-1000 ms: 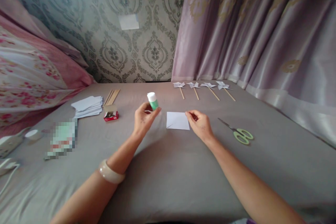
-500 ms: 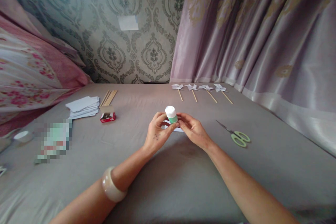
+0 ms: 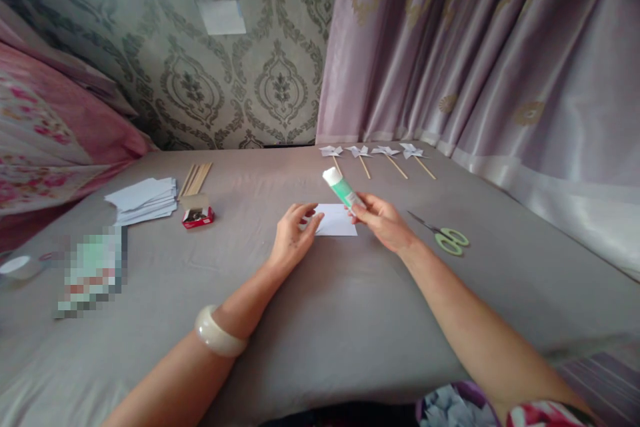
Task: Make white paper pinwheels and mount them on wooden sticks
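Observation:
My right hand (image 3: 380, 220) grips a green-and-white glue stick (image 3: 346, 192) by its lower end. Its white end points up and to the left. Below it a white sheet of paper (image 3: 336, 220) lies flat on the grey cloth. At the paper's left edge is my left hand (image 3: 296, 230), fingers curved and apart from the thumb, holding nothing; whether the fingertips touch the sheet I cannot tell. A cream bangle (image 3: 220, 333) circles the left wrist. Green-handled scissors (image 3: 447, 237) rest to the right of my right hand.
Several paper pinwheels on sticks (image 3: 385, 152) lie at the back. To the left are a stack of white paper (image 3: 143, 201), wooden sticks (image 3: 197, 179), a small red box (image 3: 198, 217), a blurred green packet (image 3: 93, 273) and a roll of tape (image 3: 20, 267). A purple-rimmed container (image 3: 455, 405) stands at the front.
My left hand has let go of the glue stick and moved down beside the paper. My right hand alone now holds the stick, tilted left. The view has shifted slightly.

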A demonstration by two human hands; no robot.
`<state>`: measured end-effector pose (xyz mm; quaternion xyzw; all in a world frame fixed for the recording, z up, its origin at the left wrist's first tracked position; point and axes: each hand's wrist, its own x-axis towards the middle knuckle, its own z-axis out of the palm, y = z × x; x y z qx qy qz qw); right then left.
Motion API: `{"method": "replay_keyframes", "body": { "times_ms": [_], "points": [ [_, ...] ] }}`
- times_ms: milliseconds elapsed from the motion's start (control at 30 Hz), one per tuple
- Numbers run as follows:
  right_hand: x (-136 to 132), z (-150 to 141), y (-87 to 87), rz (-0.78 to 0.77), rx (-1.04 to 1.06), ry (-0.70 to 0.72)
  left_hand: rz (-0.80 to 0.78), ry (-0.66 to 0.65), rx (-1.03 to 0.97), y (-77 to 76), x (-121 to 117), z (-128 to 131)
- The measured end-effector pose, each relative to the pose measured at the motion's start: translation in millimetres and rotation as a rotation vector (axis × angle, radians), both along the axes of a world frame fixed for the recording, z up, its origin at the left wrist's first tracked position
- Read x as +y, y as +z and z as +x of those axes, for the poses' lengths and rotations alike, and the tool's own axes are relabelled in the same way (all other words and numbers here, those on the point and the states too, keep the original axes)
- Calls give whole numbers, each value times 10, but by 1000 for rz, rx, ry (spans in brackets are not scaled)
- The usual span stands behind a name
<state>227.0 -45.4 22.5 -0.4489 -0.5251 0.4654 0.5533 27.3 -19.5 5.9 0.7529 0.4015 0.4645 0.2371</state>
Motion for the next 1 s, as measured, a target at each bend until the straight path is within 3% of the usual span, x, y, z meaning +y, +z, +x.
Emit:
{"method": "replay_keyframes", "body": {
  "times_ms": [100,333,500,700,1000],
  "points": [
    [14,211,179,36,30,-148,119,43,223,-48,77,-75],
    [104,400,486,38,-207,-226,230,-211,642,-33,-117,27],
    [263,200,442,50,-451,-221,212,-226,780,-7,-187,62],
    [340,-121,348,187,-986,-229,243,-233,826,-22,-173,64],
    [384,-239,331,183,-1114,-153,204,-224,850,15,-205,86]
  ]
}}
